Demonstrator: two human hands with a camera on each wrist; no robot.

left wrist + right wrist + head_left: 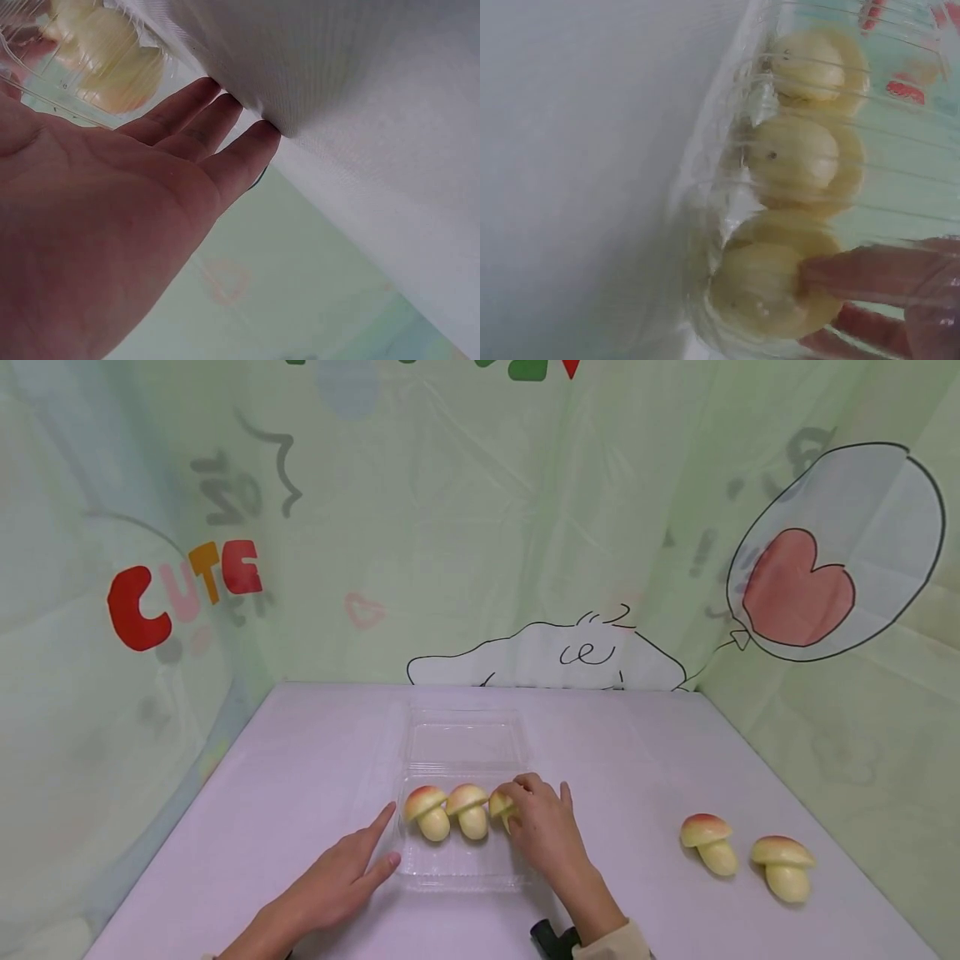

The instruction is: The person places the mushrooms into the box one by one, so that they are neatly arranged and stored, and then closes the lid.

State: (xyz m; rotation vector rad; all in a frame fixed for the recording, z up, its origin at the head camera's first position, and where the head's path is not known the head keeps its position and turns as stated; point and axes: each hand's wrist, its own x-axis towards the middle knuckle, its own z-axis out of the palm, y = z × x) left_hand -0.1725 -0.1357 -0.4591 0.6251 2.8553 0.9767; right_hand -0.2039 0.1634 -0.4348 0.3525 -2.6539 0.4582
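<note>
A clear plastic clamshell box (465, 864) lies with its lid (465, 743) folded back, away from the person. Inside it, toy mushrooms stand in a row: one at the left (427, 814), one in the middle (468, 812) and one at the right (501, 806). My right hand (546, 827) pinches the right mushroom by its cap, with fingers over part of it; the right wrist view shows this through the box wall. Beside the box's left wall is my left hand (337, 877), thumb and index finger extended near it. Its other fingertips (266, 131) rest on the table in the left wrist view.
Two more mushrooms, one nearer (708, 843) and one farther right (783, 867), are on the white table (615, 752) to the right. A black object (553, 937) shows by the right wrist. Printed fabric walls (450, 527) surround the table.
</note>
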